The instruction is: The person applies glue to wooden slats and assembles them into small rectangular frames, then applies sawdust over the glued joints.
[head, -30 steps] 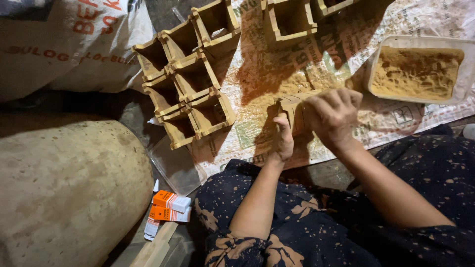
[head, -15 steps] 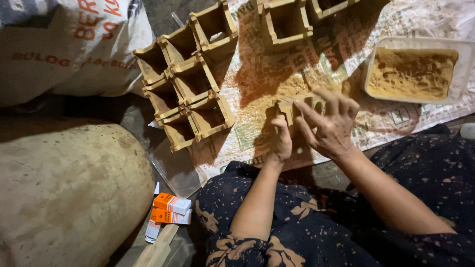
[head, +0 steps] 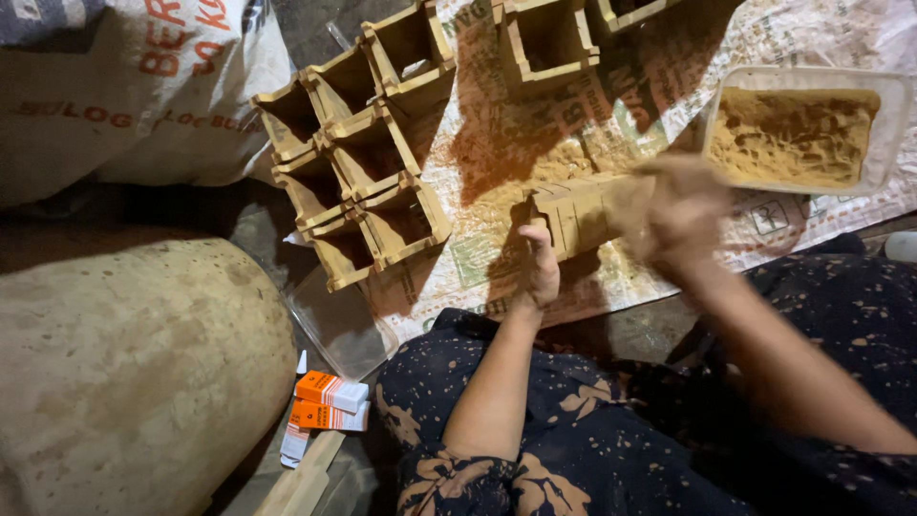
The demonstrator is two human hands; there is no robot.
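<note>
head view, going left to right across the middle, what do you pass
tan sack → cluster of open wooden boxes → left hand → wooden piece it steadies → blurred right hand → tub of brown powder

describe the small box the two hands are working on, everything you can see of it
The small box is a tan, cardboard-like open form lying on its side on the printed sheet, dusted with brown powder. Darker lines cross its side. The left hand grips its near end; the blurred right hand covers its far end.

Single head view, looking steeply down from close above onto lap, hands and mat [head: 535, 143] just ahead.
</note>
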